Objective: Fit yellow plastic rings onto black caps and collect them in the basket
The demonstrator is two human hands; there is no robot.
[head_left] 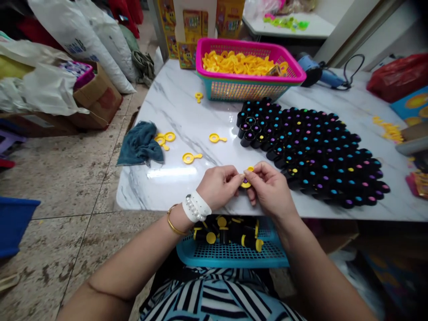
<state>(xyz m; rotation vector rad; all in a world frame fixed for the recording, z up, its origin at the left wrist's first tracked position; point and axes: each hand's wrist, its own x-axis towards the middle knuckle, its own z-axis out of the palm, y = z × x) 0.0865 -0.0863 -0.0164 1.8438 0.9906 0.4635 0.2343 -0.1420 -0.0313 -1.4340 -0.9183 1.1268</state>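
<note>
Blurred lettering shows on the yellow printed boxes (187,54) at the back of the table (143,191), beside cartoon-like figures, but I cannot read it for certain; blue print on a white woven sack (62,31) to the left is likewise too smeared to make out. Near the table's front edge, a yellow ring-shaped cap (246,185) sits between the two hands, its open ring facing up with a purple spot showing in the middle. The fingers of the left hand (217,185) pinch its left side, while the right hand (270,189) grips it from the other side, thumb laid across the rim and its own fingers curled beneath. Just right of the hands stand close-packed black tubes (310,151) with blue, purple, pink and yellow dots. A loose yellow cap (188,158) lies left of the hands, and farther left is a crumpled dark-blue cloth (140,145). Behind, a pink basket (250,80) is full of yellow pieces (237,62). Below the hands, a blue basket (230,261) holds yellow-capped black tubes (223,235).
</note>
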